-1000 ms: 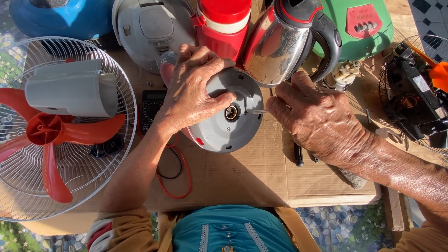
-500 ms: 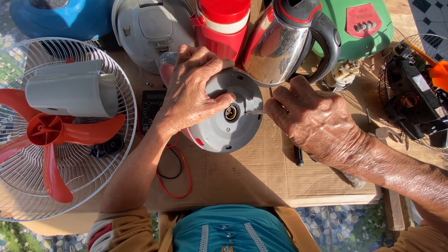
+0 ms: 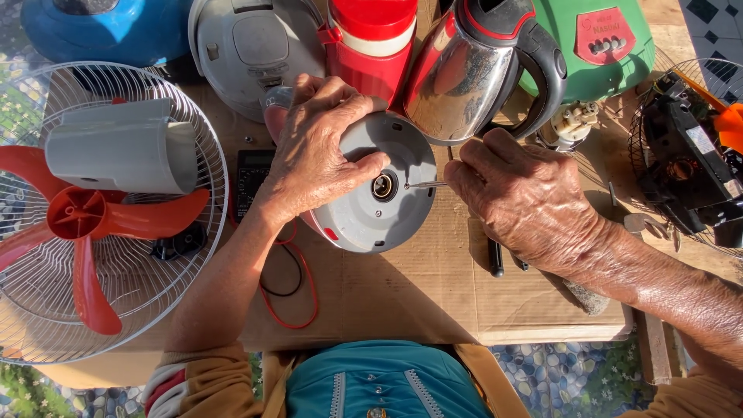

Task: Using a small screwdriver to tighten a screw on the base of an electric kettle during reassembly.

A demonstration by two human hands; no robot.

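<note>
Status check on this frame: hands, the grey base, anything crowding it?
Left hand gripping round grey kettle base. Right hand pinching thin metal tool, tip beside centre socket. Steel kettle and red flask crowd the far edge.

Two hands at work, left hand (image 3: 317, 155) and right hand (image 3: 526, 201), one grey round base (image 3: 379, 209), one steel kettle (image 3: 472, 70), one red flask (image 3: 375, 42), one red-bladed fan (image 3: 93, 209), one white cooker (image 3: 251, 50)

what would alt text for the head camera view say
The left hand steadies a round grey kettle base on cardboard while the right hand pokes a thin metal tool at it; a steel kettle and fan lie nearby.
</note>
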